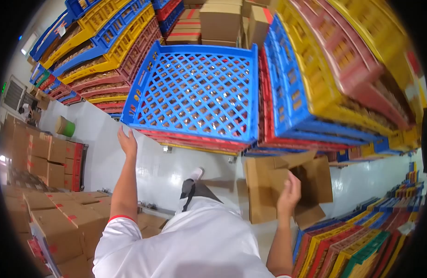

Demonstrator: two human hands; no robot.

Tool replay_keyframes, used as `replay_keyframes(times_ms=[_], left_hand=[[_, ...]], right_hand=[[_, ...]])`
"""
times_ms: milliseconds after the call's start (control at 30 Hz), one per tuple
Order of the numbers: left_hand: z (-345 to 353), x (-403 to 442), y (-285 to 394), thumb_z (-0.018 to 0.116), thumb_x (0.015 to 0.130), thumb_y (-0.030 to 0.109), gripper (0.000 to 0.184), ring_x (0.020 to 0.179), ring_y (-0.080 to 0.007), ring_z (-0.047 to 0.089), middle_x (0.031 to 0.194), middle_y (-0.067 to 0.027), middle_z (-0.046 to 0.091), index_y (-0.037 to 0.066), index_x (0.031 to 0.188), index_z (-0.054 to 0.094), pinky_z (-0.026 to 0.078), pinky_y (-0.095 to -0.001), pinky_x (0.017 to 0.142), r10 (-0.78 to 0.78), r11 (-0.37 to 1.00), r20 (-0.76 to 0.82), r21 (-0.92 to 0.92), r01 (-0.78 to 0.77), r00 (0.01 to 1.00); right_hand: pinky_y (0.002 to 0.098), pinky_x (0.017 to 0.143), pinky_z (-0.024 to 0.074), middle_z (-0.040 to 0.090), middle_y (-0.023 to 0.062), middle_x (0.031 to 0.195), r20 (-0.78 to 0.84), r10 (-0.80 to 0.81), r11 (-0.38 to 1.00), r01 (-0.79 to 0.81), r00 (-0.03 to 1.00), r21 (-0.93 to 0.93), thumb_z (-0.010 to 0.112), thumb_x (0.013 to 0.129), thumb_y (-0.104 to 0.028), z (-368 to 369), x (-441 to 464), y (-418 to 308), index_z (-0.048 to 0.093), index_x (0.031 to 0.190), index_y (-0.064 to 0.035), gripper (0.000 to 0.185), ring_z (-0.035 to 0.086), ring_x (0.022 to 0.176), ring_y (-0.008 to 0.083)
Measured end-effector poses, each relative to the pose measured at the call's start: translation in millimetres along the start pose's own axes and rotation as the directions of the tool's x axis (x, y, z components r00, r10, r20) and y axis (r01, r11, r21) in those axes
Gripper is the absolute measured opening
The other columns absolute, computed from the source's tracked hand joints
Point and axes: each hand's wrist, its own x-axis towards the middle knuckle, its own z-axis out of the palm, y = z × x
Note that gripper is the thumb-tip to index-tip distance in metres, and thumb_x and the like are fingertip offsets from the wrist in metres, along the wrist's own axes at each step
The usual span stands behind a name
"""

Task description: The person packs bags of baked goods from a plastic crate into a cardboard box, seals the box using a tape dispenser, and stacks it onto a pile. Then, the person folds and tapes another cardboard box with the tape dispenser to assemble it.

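Note:
A blue plastic crate (195,92) with a lattice floor tops a stack right in front of me. Through its lattice show many small brown items in the crate below, too small to name. My left hand (127,140) is at the crate's near left corner, fingers stretched upward; whether they touch the rim I cannot tell. My right hand (289,194) hangs over an open cardboard box (264,192) to the right of the stack, its fingers loosely bent with nothing visible in them. The box's flaps stand spread and its inside is dark.
Leaning stacks of yellow, pink and blue crates rise at the left (95,60) and the right (315,83). Cardboard boxes (220,23) stand behind the blue crate. More cartons (60,227) fill the lower left. Crate stacks (343,245) stand lower right. A green-banded bin (65,126) sits on the glossy floor.

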Motion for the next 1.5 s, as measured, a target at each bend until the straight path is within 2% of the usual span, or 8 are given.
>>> replay_keyframes(times_ms=[200,267,433,600,700,1000,1267,1500], left_hand=[[61,144,-68,0.068,0.097,0.03,0.062,0.128,-0.0441,0.058,0.138,-0.031,0.059,-0.005,0.145,0.048,0.046,-0.0464,0.108,0.052,0.983,0.218,0.16,-0.088,0.974],[90,172,-90,0.069,0.096,0.033,0.054,0.113,-0.0443,0.067,0.119,-0.0278,0.07,-0.003,0.135,0.06,0.052,-0.0478,0.099,-0.335,0.939,0.56,0.136,0.314,0.758],[118,166,-104,0.064,0.097,0.031,0.029,0.085,-0.0317,0.075,0.089,-0.0151,0.077,0.007,0.108,0.075,0.056,-0.0456,0.078,-0.338,0.927,0.639,0.097,0.363,0.691],[121,158,-116,0.064,0.097,0.03,0.029,0.08,-0.0303,0.074,0.092,-0.0156,0.076,0.007,0.111,0.074,0.055,-0.0449,0.075,-0.303,0.933,0.597,0.028,0.358,0.743],[122,159,-138,0.062,0.101,0.031,0.031,0.066,-0.0151,0.065,0.075,-0.0066,0.07,0.004,0.111,0.074,0.05,-0.0324,0.06,-0.195,0.923,0.649,-0.131,0.361,0.735],[73,155,-77,0.053,0.108,0.048,0.049,0.071,-0.0147,0.059,0.078,-0.0039,0.063,0.003,0.097,0.068,0.049,-0.0327,0.066,-0.26,0.482,0.614,-0.586,0.651,0.745],[67,200,133,0.05,0.108,0.049,0.051,0.089,-0.0189,0.062,0.097,-0.0075,0.065,0.0,0.112,0.064,0.05,-0.034,0.079,-0.109,-0.106,0.587,-0.809,0.578,0.802],[2,192,284,0.045,0.11,0.047,0.049,0.102,-0.0224,0.06,0.112,-0.0098,0.065,0.004,0.13,0.056,0.048,-0.0386,0.09,0.081,-0.208,0.46,-0.86,0.467,0.884]], right_hand=[[0.0429,0.111,0.0425,0.054,0.0242,0.143,0.09,-0.032,0.998,0.037,0.995,-0.055,0.068,0.097,-0.018,245,156,2,0.049,0.148,0.0009,0.058,0.055,0.131,0.0391],[0.0429,0.118,0.036,0.05,0.0291,0.148,0.086,0.203,0.947,-0.173,0.975,-0.27,0.074,0.092,-0.029,290,198,25,0.045,0.15,0.0046,0.072,0.048,0.14,0.039],[0.0419,0.079,0.0606,0.076,0.0192,0.103,0.25,0.61,0.745,-0.652,0.752,0.142,0.074,0.087,-0.019,299,232,78,0.069,0.121,0.0017,0.04,0.076,0.081,0.0296],[0.0435,0.065,0.0569,0.073,0.013,0.071,0.097,0.577,0.815,-0.564,0.811,-0.131,0.072,0.09,-0.029,296,237,84,0.076,0.092,-0.0039,0.025,0.072,0.06,0.0243],[0.053,0.087,0.0534,0.073,0.0244,0.102,0.053,0.501,0.827,-0.46,0.864,-0.324,0.066,0.092,-0.033,261,219,-5,0.075,0.107,-0.004,0.034,0.07,0.101,0.0444],[0.0402,0.072,0.0529,0.069,0.017,0.085,-0.385,-0.036,0.985,-0.032,0.922,-0.168,0.067,0.095,-0.015,130,161,-160,0.073,0.104,-0.0008,0.018,0.069,0.076,0.0281],[0.0293,0.067,0.0494,0.065,0.0065,0.082,-0.692,-0.353,0.935,0.227,0.629,-0.271,0.064,0.102,-0.021,-51,121,-270,0.069,0.106,0.0007,0.023,0.063,0.074,0.0144],[0.0254,0.068,0.0468,0.068,0.0033,0.078,-0.955,0.021,0.992,0.116,0.297,0.057,0.062,0.106,-0.031,-139,-40,-274,0.072,0.111,-0.0004,0.033,0.061,0.075,0.0094]])
